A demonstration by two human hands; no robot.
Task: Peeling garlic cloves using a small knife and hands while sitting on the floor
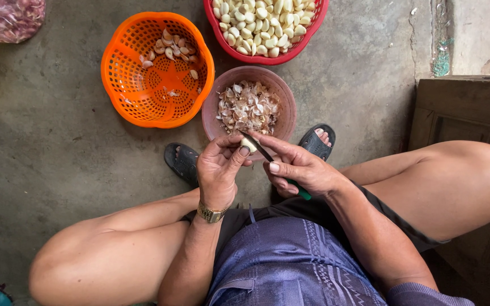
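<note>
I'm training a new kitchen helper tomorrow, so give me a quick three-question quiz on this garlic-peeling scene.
1. True or false: the right hand holds a green-handled knife.
2. Which container holds the peeled cloves? A) orange basket B) red basket C) brown bowl
3. What does the left hand pinch at its fingertips?

Key: 1 true. 2 B. 3 a garlic clove, held over the brown bowl of skins.
</note>
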